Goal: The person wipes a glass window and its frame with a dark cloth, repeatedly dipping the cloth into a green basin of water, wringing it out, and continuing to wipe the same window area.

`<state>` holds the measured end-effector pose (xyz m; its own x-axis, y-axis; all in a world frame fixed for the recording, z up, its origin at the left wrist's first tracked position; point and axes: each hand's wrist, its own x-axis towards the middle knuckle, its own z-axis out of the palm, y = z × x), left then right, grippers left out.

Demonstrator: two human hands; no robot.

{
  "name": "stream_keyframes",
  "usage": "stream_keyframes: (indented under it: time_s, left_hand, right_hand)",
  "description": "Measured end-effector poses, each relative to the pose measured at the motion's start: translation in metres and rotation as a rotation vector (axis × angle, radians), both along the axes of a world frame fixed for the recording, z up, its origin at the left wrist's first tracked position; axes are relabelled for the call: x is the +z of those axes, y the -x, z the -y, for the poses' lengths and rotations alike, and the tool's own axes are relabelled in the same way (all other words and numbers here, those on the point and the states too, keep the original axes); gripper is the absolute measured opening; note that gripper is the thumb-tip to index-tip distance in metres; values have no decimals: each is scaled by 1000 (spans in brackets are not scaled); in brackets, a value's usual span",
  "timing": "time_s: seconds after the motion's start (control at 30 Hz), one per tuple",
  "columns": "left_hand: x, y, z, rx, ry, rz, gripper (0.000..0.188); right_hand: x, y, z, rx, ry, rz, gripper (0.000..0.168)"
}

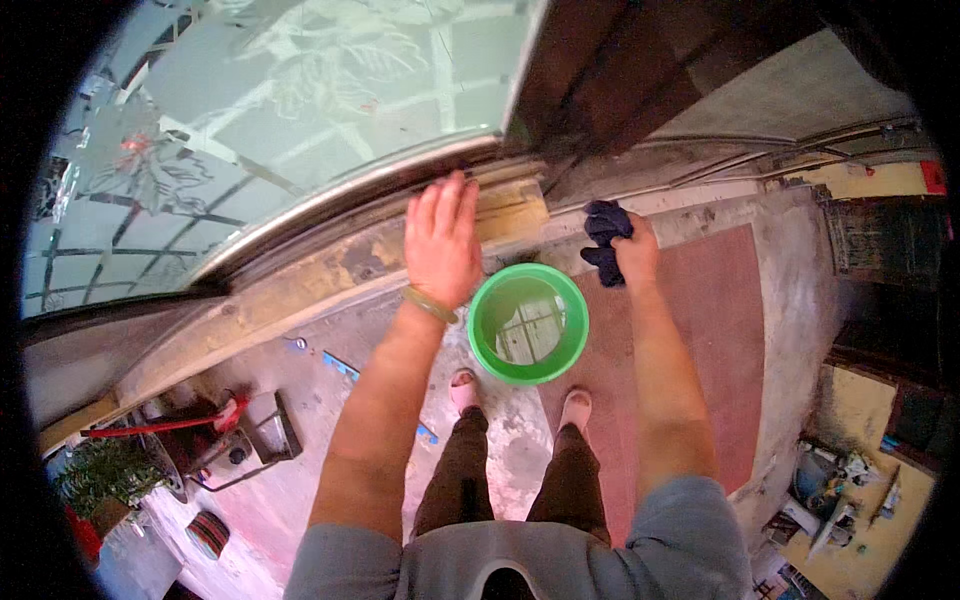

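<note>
My right hand [637, 251] grips a bunched dark navy cloth [607, 229], held up to the right of a green plastic basin [581, 330]. The basin stands on the floor in front of my feet, with water in it that reflects a window grid. Palm down and fingers stretched out, my left hand [444, 240] is over the worn window sill [375, 259], holding nothing; whether it touches the sill I cannot tell. A bangle circles that wrist. Beyond the sill rises a patterned glass window pane [330, 90].
A reddish mat [705, 360] covers the floor on the right. At the lower left are a potted plant [105, 472], a metal-framed cart [274, 427] and a striped cushion [208, 534]. Clutter lies on a yellowish tabletop [862, 555] at the lower right. Blue strips [341, 365] lie on the floor.
</note>
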<state>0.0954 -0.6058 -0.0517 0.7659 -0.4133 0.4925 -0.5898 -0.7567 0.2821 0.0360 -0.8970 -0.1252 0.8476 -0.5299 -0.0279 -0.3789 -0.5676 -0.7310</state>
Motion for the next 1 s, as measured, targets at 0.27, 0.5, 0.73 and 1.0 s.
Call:
stream_keyframes:
  time_s: [0.27, 0.5, 0.73, 1.0]
  left_hand:
    - [-1, 10, 7, 116, 54, 41, 58]
    - [-89, 132, 71, 128, 429, -381, 52]
    - [-235, 268, 146, 203, 1195, -1629, 53]
    - [-338, 310, 123, 453, 1042, -1418, 30]
  right_hand:
    - [-18, 51, 19, -146, -1250, 113, 47]
    - [-66, 90, 44, 61, -1436, 51, 49]
    - [-139, 165, 46, -111, -1348, -131, 45]
    - [-226, 225, 16, -180, -1396, -241, 36]
